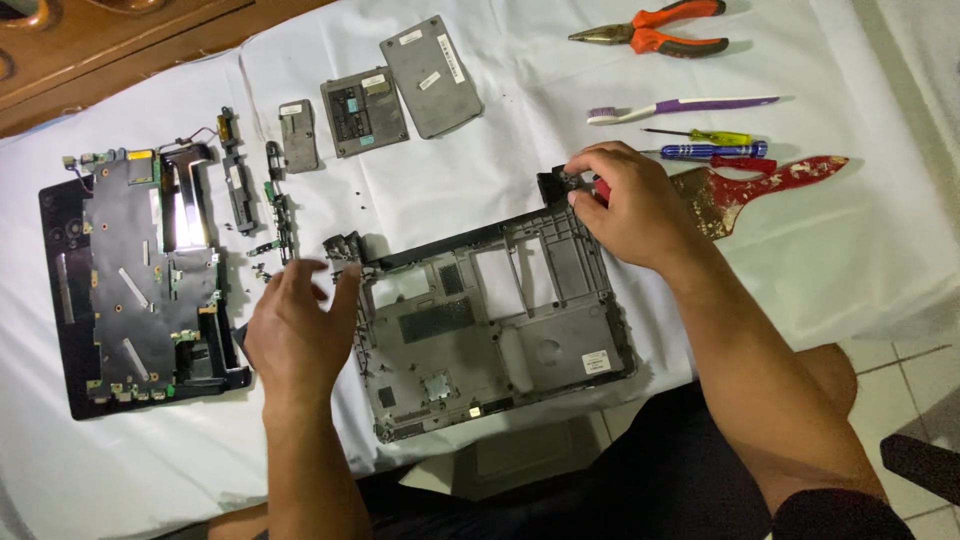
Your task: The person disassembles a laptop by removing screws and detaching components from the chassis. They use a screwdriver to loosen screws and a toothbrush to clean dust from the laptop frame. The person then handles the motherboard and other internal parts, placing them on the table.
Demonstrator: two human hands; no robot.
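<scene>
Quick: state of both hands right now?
Left hand: open, holding nothing, hovering beside the grey laptop base.
Right hand: closed on a red-handled tool at the base's far corner.

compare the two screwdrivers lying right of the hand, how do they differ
The yellow-handled screwdriver has a translucent yellow grip and shows a long thin dark shaft; the blue-handled screwdriver has a blue grip with a short shaft. The yellow one lies farther from the person, the blue one nearer, just above the red-stained paintbrush. Both lie flat on the white cloth, side by side, tips pointing toward the right hand.

Single head view, steeply downward, close over table (800, 270).
</scene>
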